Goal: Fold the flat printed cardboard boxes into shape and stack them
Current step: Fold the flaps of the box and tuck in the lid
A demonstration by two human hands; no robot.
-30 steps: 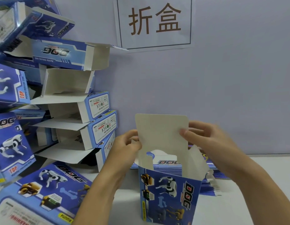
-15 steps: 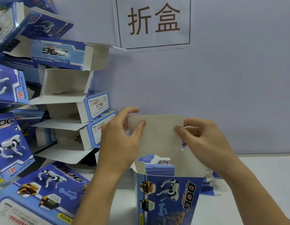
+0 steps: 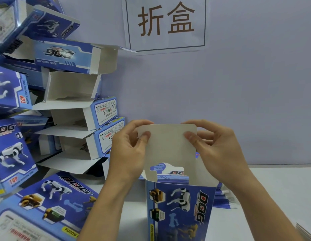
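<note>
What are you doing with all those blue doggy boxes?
A person is folding one into shape. The left hand and right hand each pinch a top corner of the white lid flap on the upright box. Folded boxes are piled at the left, under a wall sign.

There is one view only, from a camera on the person's head. It looks forward and a little down, toward a wall (image 3: 238, 84) with a paper sign (image 3: 166, 23) at the top centre. The camera is close: both forearms enter from the bottom edge, and the left hand (image 3: 128, 153) and right hand (image 3: 215, 150) sit in the middle of the frame.
</note>
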